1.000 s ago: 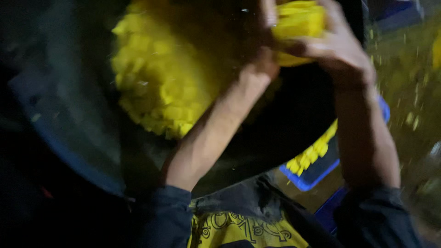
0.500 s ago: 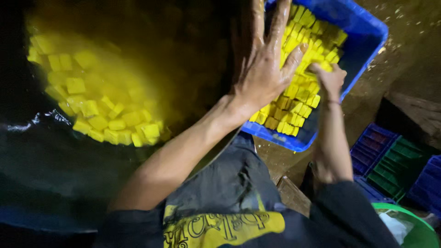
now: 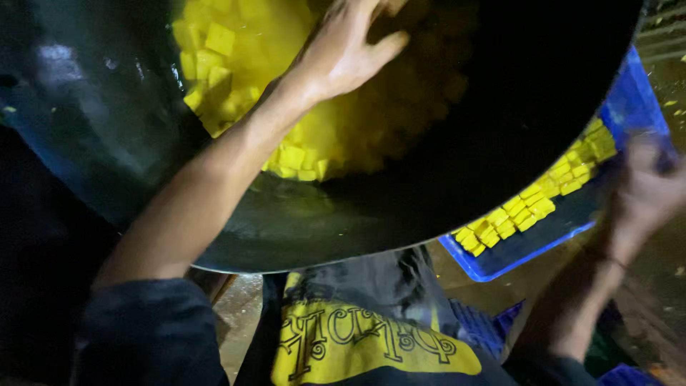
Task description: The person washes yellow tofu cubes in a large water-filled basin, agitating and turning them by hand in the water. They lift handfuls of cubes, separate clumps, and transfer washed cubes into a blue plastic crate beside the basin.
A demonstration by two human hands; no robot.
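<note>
A large dark wok [image 3: 128, 164] fills the upper left and holds a heap of yellow cubes [image 3: 236, 50] in liquid. My left hand [image 3: 350, 50] reaches into it, fingers spread, palm down over the cubes, with nothing seen in it. At the right, partly under the wok's rim, sits a blue plastic crate [image 3: 529, 250] with rows of yellow cubes [image 3: 532, 207]. My right hand [image 3: 643, 189] is at the crate's right side and badly blurred. Its grip cannot be made out.
My dark apron with a yellow printed patch [image 3: 364, 343] hangs below the wok. Another blue crate [image 3: 486, 329] lies on the wet brown floor [image 3: 664, 86] near my knees. The left side is dark.
My left hand has left the blue crate and gone over the cubes in the wok. My right hand has shifted to the crate's right side. The view has swung left.
</note>
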